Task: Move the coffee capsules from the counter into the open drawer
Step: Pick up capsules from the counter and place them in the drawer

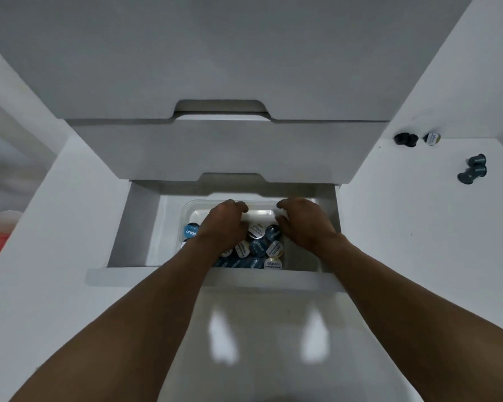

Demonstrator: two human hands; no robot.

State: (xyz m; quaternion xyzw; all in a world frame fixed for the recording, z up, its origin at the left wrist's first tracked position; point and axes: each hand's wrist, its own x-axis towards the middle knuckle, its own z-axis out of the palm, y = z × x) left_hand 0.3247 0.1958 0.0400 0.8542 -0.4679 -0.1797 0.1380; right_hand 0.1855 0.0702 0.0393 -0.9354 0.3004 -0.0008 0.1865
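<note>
Both hands are reaching into the open drawer (pixel 140 224). The left hand (pixel 224 226) is curling its fingers (pixel 236 206) down over the capsules (pixel 259 247) piled in the clear tub (pixel 187 208), and the right hand (pixel 307 224) is curling beside them at the tub's right rim; I cannot tell whether either is holding a capsule. Well off to the right of the fingers, a few loose capsules (pixel 474 169) are lying on the table (pixel 418 227).

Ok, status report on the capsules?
Left hand, right hand inside drawer, grips unclear. Tray holds many capsules. Several loose capsules on counter. Nothing blocking.
</note>
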